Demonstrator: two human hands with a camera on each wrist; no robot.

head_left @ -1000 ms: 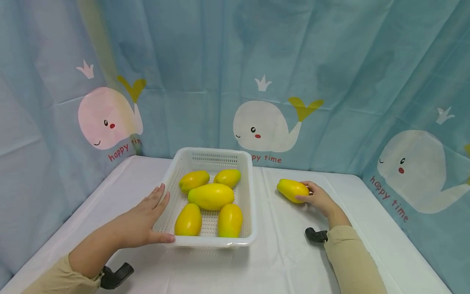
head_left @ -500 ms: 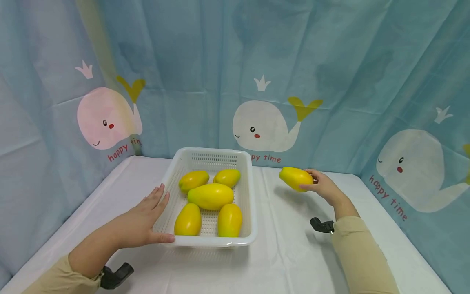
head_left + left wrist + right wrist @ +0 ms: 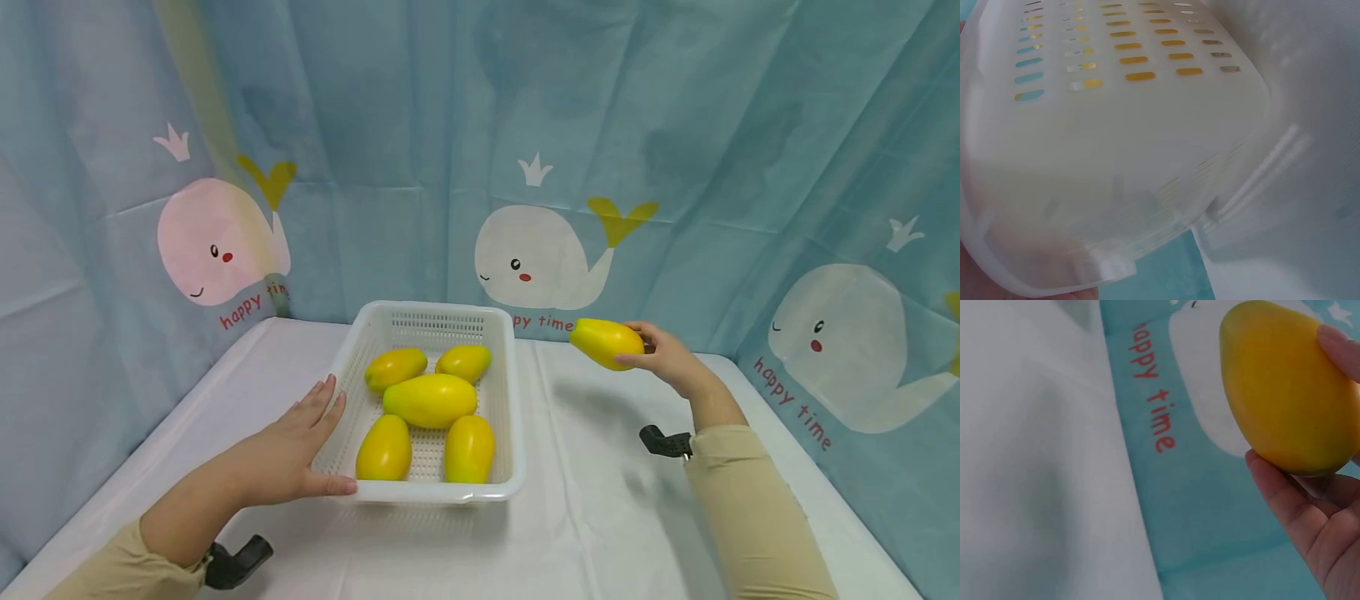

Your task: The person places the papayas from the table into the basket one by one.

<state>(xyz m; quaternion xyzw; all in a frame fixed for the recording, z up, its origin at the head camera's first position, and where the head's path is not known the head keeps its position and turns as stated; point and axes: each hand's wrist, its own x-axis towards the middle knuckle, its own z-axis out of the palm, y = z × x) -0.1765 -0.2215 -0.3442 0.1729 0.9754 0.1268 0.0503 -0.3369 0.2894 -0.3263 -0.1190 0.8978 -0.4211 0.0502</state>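
Observation:
A yellow papaya [image 3: 606, 343] with a greenish tip is held above the right part of the table by my right hand [image 3: 667, 360]. Thumb and fingers grip its wide end, seen closely in the right wrist view, where the papaya [image 3: 1285, 387] hides part of the hand. My left hand [image 3: 288, 454] lies with straight fingers along the left side of a white plastic basket [image 3: 517, 417], the thumb touching its front left corner. Inside the basket lie several more papayas, the largest papaya [image 3: 431, 401] in the middle. The left wrist view shows mostly the slotted basket wall [image 3: 1116, 125].
A white cloth covers the table [image 3: 577, 517]. Behind and at both sides hangs a blue curtain [image 3: 390, 167] with whale prints. A black wrist camera [image 3: 236, 563] sits on the left wrist, another black camera [image 3: 663, 442] on the right.
My right hand has lifted the papaya off the table, upward and slightly to the right. The left hand and the basket have stayed in place.

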